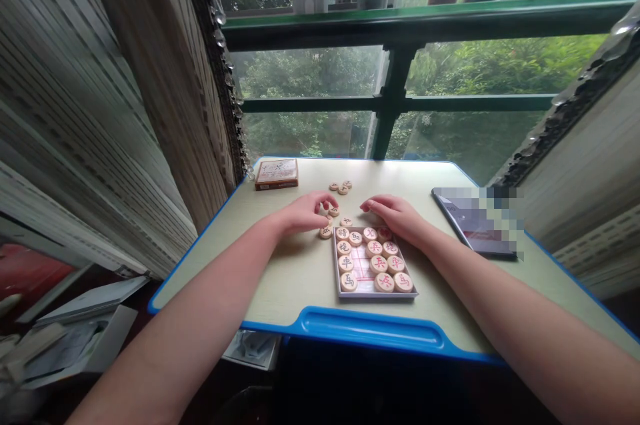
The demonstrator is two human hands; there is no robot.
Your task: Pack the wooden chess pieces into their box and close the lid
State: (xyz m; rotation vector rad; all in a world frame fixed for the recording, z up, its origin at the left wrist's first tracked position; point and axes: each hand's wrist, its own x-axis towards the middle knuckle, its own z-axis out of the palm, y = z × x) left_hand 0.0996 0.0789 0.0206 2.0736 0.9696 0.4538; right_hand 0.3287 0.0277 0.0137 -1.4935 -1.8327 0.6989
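Observation:
A small square tray [411,293] lies on the table and holds several round wooden chess pieces [384,282] with red or black characters. My left hand [303,213] rests just left of the tray's far edge, fingers curled over loose pieces [326,232] on the table. My right hand [395,213] lies at the tray's far right corner, fingers bent down onto pieces there. Whether either hand grips a piece is hidden by the fingers.
Three loose pieces [341,187] lie further back. A brown flat box [277,173] sits at the far left of the beige, blue-edged table [280,278]. A dark tablet or phone [475,221] lies on the right. Blinds flank a window behind.

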